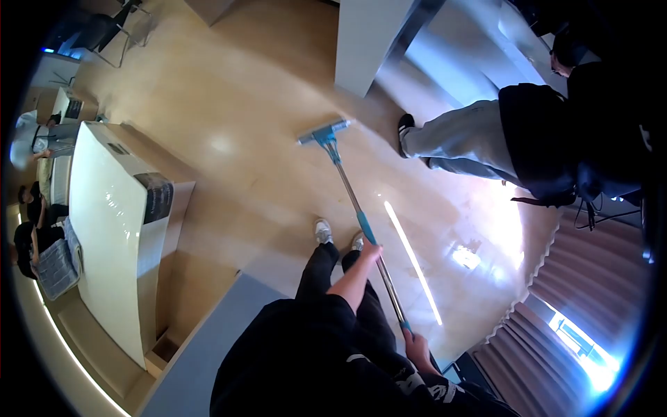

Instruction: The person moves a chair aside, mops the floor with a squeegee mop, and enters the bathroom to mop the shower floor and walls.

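Observation:
I hold a mop point(353, 194) with a steel pole, teal grips and a wide teal head point(324, 132) that rests on the floor ahead of my feet. My left hand point(372, 251) is closed around the teal grip partway along the pole. Nearer my body, my right hand point(416, 347) is wrapped around the pole by its upper teal part. The underside of the mop head is hidden.
Another person in grey trousers point(458, 142) stands to the right of the mop head. A large white-topped counter point(104, 229) is on the left, with people beyond it. A grey surface point(229, 333) lies close to my left; pleated curtains point(528, 333) hang at right. The tan floor point(229, 104) is shiny.

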### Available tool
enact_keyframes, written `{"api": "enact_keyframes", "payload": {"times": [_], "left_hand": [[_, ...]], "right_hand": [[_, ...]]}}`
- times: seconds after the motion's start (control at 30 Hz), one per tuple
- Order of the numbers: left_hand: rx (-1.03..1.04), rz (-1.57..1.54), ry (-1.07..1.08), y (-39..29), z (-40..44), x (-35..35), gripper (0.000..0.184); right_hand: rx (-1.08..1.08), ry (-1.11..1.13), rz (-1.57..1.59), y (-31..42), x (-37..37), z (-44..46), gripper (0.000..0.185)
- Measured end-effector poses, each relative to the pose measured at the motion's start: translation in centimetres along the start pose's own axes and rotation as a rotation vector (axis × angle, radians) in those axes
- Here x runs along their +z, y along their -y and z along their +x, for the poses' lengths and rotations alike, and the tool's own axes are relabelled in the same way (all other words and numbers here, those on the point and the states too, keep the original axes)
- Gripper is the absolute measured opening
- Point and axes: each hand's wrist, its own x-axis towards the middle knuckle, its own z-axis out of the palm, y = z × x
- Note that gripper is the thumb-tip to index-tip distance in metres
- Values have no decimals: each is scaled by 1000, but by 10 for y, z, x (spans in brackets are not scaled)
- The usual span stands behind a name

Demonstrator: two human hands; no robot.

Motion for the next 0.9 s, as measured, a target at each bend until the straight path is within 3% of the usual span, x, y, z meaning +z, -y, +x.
{"api": "enact_keyframes", "payload": {"times": [0.03,0.07,0.1,0.17,0.23,0.3,0.4,0.47,0.5,0.57,0.6,0.63,0.7,0.77,0.83,0.9], "left_hand": [[76,104,-20,-11,28,-4,67],[71,98,-4,-19,51,-8,77],[242,263,-96,-22,75,-10,83],[49,5,25,-63,84,-14,83],[3,136,-84,-84,67,-10,82],[-53,244,-201,-93,47,16,82],[-74,570,-302,-66,16,73,84],[-147,615,-254,-28,-6,128,83],[-140,645,-168,-32,-36,149,82],[-112,614,-37,-1,-71,196,84],[-123,658,-137,28,-81,231,84],[-322,755,-14,33,-103,260,82],[-352,811,101,69,-141,316,82],[-462,803,65,113,-170,377,84],[-518,629,185,121,-218,397,87],[-438,388,125,120,-267,407,81]], "right_hand": [[49,82,66,17,2,25,60],[-67,-70,70,20,19,55,57],[-94,-59,145,32,21,79,56],[-80,74,374,109,-29,70,56],[6,231,492,107,-23,88,54],[-54,102,308,76,-16,98,53],[-89,78,232,13,-36,103,55],[12,156,183,-63,-50,112,57],[-166,0,56,-121,-41,127,58],[-41,151,75,-213,-46,140,58],[-22,183,95,-257,-54,139,58],[12,226,120,-286,-66,124,58],[32,216,52,-323,-114,90,57],[48,215,-32,-373,-140,65,56],[61,198,-33,-421,-149,39,56],[-28,183,-48,-473,-153,28,56]]}}
